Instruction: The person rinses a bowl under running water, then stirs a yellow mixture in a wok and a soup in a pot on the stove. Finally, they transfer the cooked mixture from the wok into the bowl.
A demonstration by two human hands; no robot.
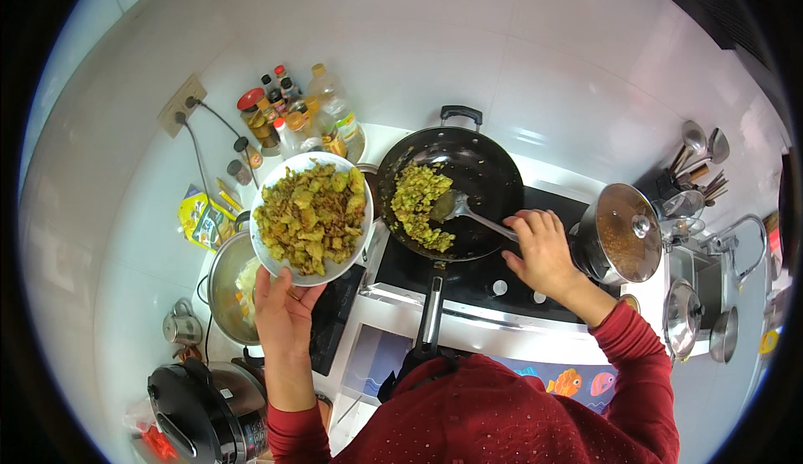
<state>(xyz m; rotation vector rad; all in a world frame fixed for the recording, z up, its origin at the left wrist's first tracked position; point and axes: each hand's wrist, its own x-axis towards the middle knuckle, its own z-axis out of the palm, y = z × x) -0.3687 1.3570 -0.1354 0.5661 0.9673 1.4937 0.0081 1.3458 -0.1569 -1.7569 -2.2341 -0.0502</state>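
Note:
My left hand [282,304] grips the lower rim of a white plate [256,251], thumb on top and fingers beneath. Browned green and yellow chopped food [310,213] is heaped on the plate, which is held left of a black wok [486,169]. In the wok, similar food [414,207] lies along the left side. A metal spatula [480,216] rests its blade against that food. Its handle runs into my right hand [542,254], between thumb and fingers; the handle's end is hidden there.
The wok's long handle [431,313] points toward my body over the black cooktop [464,282]. A lidded pot [621,238] stands on the right. At left are a steel pot [223,288], an electric pressure cooker [194,411] and several seasoning bottles [301,113].

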